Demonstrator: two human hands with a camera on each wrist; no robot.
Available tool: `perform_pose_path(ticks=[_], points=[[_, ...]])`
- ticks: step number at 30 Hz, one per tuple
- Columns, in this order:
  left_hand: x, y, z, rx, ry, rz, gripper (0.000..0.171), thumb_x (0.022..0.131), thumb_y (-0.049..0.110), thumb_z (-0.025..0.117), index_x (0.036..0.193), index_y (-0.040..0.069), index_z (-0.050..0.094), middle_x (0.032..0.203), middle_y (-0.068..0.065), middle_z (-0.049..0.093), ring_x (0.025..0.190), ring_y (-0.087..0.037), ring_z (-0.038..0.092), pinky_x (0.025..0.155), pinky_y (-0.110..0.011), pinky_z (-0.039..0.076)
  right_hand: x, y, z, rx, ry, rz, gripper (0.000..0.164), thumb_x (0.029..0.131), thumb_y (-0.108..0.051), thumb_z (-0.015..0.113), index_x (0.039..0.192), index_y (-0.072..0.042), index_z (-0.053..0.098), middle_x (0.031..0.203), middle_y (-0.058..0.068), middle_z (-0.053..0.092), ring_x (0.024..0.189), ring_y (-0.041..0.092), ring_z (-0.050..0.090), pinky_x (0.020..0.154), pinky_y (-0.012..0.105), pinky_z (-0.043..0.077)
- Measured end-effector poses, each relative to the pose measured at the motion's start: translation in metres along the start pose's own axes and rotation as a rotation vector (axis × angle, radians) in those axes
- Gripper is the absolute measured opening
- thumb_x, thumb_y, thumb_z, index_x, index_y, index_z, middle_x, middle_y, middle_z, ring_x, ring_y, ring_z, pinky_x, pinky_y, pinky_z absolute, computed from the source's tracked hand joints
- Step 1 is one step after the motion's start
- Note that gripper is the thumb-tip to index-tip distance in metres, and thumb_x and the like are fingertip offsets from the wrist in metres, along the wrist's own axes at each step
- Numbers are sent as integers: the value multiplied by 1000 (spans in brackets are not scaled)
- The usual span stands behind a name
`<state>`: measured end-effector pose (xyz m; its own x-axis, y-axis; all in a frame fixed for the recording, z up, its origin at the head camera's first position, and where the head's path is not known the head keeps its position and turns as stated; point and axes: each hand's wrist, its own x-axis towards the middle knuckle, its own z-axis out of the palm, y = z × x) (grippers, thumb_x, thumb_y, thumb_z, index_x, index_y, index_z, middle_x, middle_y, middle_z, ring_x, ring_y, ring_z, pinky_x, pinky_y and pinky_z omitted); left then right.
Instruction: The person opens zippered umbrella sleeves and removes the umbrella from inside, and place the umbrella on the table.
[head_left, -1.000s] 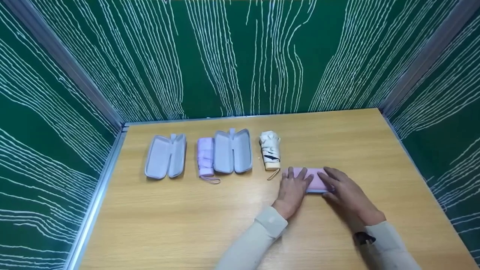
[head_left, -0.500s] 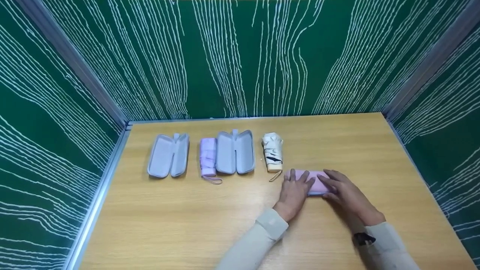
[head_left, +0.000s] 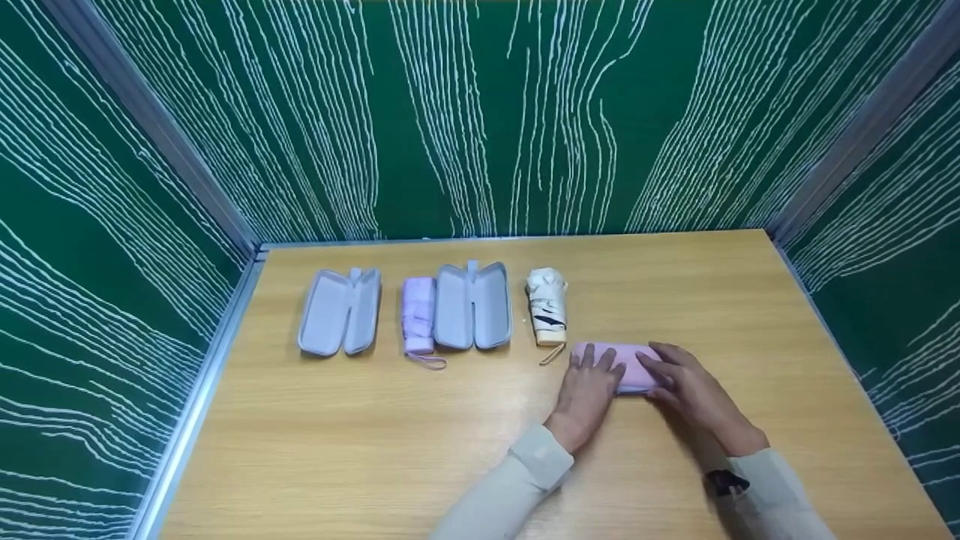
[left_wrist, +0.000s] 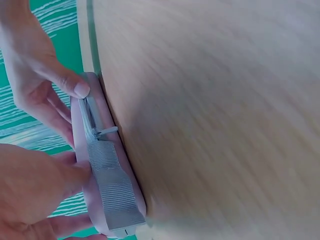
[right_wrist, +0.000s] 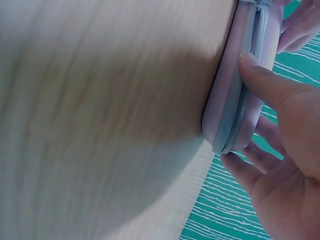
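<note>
A pink zippered hard case (head_left: 636,373) lies with its lid down near the right of the table, its zip side facing the person. My left hand (head_left: 589,388) rests on the lid's left part with fingers spread and fairly straight. At the other end my right hand (head_left: 697,391) grips the case, thumb (right_wrist: 257,70) on the zip side and fingers over the top. The left wrist view shows a grey zip slider (left_wrist: 102,132) between the hands, beside a ribbed grey band (left_wrist: 114,185). From the slider toward the right thumb, the two zip edges stand apart.
Behind and left of the pink case lies a folded cream umbrella (head_left: 546,304) with a wrist loop. A folded lavender umbrella (head_left: 418,313) touches an open grey-lined case (head_left: 454,307). Another open case (head_left: 324,313) is farther left. Green panels (head_left: 435,120) wall in the wooden table (head_left: 360,435).
The whole head view has shifted slightly, with the table appearing a little lower. Both hands keep almost the same places on the pink case.
</note>
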<state>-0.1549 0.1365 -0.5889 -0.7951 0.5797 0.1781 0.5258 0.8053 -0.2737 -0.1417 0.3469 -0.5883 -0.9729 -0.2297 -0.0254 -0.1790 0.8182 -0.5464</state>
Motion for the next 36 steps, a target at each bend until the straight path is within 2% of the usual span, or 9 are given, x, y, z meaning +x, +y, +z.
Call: perform_pose_path(ticks=[6, 12, 19, 23, 26, 30, 33, 36], points=[[0, 0, 1, 29, 40, 9, 35, 102, 26, 58, 129, 43, 72, 133, 15, 62, 121, -12, 58, 98, -30, 50, -3, -1, 2, -66, 40, -27, 57, 97, -4, 75, 151, -5, 56, 161, 28, 41, 149, 53, 34, 117, 70, 32], [2, -4, 4, 29, 91, 13, 31, 100, 25, 61, 123, 40, 74, 126, 13, 64, 116, -12, 59, 94, -27, 52, -6, -5, 6, -110, 101, -25, 59, 94, -7, 79, 148, -3, 58, 156, 31, 46, 145, 53, 40, 115, 70, 35], [5, -6, 9, 17, 171, 6, 29, 97, 24, 64, 118, 40, 77, 119, 11, 67, 113, -12, 61, 89, -23, 55, -8, -12, 13, -179, 216, -56, 56, 88, -9, 85, 140, 0, 66, 142, 35, 57, 134, 55, 50, 101, 72, 47], [2, -3, 12, -14, 165, -19, 33, 97, 21, 64, 123, 39, 75, 129, 7, 66, 123, -15, 61, 99, -25, 54, -10, -17, 15, -181, 236, -40, 55, 88, -8, 84, 140, 0, 66, 141, 36, 57, 131, 57, 52, 101, 72, 48], [0, -1, 13, -57, 134, -59, 40, 98, 18, 64, 131, 39, 73, 140, 2, 64, 132, -19, 60, 92, -27, 59, -11, -20, 17, -187, 253, -20, 56, 88, -8, 84, 140, 0, 66, 140, 36, 57, 129, 57, 53, 99, 71, 49], [0, 2, 13, -104, 77, -89, 48, 100, 15, 65, 140, 40, 68, 151, -4, 58, 139, -25, 56, 75, -31, 64, -14, -25, 21, -182, 281, 18, 57, 88, -9, 85, 141, 0, 65, 139, 35, 57, 127, 57, 53, 95, 73, 50], [2, 1, 14, -110, 59, -83, 46, 102, 17, 63, 142, 40, 66, 153, -4, 57, 142, -25, 54, 75, -33, 64, -17, -30, 25, -186, 293, 48, 59, 88, -10, 86, 142, 0, 64, 139, 35, 57, 127, 59, 52, 94, 74, 50], [5, -2, 16, -134, 70, -79, 37, 105, 30, 62, 141, 38, 67, 153, -2, 57, 143, -24, 53, 80, -33, 64, -20, -36, 29, -216, 307, 66, 60, 89, -12, 85, 143, 0, 63, 138, 36, 57, 124, 60, 53, 93, 73, 52]])
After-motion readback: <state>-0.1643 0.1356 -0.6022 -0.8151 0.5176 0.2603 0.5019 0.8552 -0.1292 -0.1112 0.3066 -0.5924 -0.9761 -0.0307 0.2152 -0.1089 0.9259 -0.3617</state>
